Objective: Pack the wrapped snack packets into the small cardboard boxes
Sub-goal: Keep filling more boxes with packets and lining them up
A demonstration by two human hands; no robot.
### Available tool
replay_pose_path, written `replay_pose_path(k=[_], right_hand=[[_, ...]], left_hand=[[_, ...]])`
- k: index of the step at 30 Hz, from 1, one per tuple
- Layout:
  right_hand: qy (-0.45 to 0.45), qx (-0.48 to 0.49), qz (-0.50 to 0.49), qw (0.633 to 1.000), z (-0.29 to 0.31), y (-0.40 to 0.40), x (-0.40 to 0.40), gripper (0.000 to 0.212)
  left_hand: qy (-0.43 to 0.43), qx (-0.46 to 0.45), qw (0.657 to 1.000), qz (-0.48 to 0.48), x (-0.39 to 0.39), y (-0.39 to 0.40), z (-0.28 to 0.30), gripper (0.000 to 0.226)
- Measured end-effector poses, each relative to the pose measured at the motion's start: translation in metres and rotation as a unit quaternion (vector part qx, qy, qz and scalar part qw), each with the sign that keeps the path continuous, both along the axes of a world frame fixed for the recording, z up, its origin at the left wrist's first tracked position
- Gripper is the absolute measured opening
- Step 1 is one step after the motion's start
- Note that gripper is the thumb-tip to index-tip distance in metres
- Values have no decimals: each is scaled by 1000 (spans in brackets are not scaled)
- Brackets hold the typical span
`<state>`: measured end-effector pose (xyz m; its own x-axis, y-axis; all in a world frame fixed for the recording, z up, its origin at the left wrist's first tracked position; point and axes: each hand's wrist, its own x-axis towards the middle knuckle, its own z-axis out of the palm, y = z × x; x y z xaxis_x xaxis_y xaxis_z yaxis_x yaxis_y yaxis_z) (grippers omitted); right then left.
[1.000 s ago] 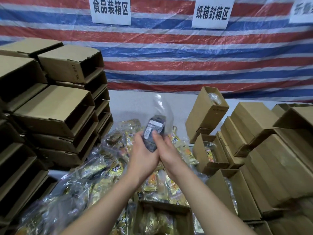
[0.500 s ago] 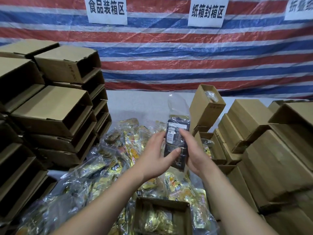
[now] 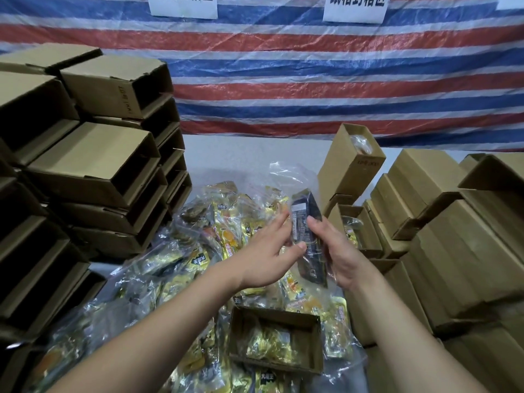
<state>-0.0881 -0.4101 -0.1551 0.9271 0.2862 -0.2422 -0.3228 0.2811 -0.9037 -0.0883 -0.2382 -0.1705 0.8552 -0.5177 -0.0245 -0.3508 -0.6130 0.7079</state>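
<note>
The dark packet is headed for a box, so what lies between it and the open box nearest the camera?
In the head view, yellow snack packets in clear wrap lie heaped between the dark packet, held in both hands, and the open box.

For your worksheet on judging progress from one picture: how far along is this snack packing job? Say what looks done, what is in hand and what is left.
Done: upright boxes on the right already hold packets.
In hand: the left hand and right hand hold a dark packet in a clear bag above the open box, which holds gold packets.
Left: a big pile of packets and the empty boxes stacked left.
</note>
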Motion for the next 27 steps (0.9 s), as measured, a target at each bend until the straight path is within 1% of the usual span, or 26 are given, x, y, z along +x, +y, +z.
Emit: replay_pose_path(k=[2, 3, 4, 5, 6, 7, 9, 10, 12, 13, 14, 15, 16, 17, 18, 20, 21, 23, 25, 26, 27], right_hand=[[-8, -58, 7, 998, -7, 0, -7, 52], [-18, -104, 7, 994, -11, -1, -11, 49], [-28, -150, 4, 988, -17, -4, -14, 49], [-31, -192, 2, 981, -22, -8, -17, 53], [-35, -240, 12, 970, -25, -13, -19, 60], [-43, -304, 36, 951, -27, -18, -21, 67], [-92, -438, 120, 886, -25, -23, -25, 75], [-121, -482, 170, 851, -27, -21, -27, 77], [-148, -532, 271, 788, -31, -8, -37, 81], [-148, -551, 324, 754, -35, 0, -42, 79], [-144, -564, 377, 721, -41, 8, -48, 69], [-145, -572, 419, 691, -47, 15, -52, 52], [-141, -580, 447, 666, -54, 23, -56, 30], [-131, -587, 470, 646, -62, 29, -57, 19], [-114, -594, 486, 631, -70, 33, -57, 22], [-91, -605, 503, 611, -85, 42, -57, 30], [-87, -605, 507, 608, -92, 46, -56, 32], [-76, -601, 512, 609, -109, 54, -54, 33], [-74, -593, 509, 619, -126, 63, -56, 28], [-77, -594, 504, 622, -136, 65, -57, 31], [-83, -603, 498, 618, -146, 66, -60, 39]], left_hand=[[-6, 31, 999, 10, -4, 5, -9, 72], [-1, 47, 999, 17, -7, 8, -14, 80], [23, 55, 998, 24, -10, 12, -21, 90], [68, 50, 996, 36, -14, 20, -29, 100], [119, 42, 991, 47, -18, 30, -40, 106], [160, 41, 985, 54, -23, 44, -54, 105], [197, 76, 976, 51, -35, 72, -87, 89], [204, 86, 974, 53, -43, 83, -104, 79], [227, 67, 970, 59, -61, 95, -131, 58], [245, 44, 967, 61, -68, 94, -139, 44], [263, 25, 963, 58, -75, 92, -145, 36], [274, 12, 960, 59, -79, 90, -150, 37], [276, 8, 959, 69, -82, 87, -156, 43], [269, 18, 959, 90, -83, 86, -161, 50], [255, 28, 960, 112, -82, 84, -165, 52], [237, 27, 963, 129, -80, 77, -166, 47], [229, 26, 964, 131, -81, 73, -165, 45], [217, 39, 965, 140, -83, 65, -165, 44], [207, 50, 965, 154, -85, 63, -168, 42], [205, 49, 964, 162, -86, 65, -170, 40], [205, 42, 963, 170, -87, 66, -171, 36]])
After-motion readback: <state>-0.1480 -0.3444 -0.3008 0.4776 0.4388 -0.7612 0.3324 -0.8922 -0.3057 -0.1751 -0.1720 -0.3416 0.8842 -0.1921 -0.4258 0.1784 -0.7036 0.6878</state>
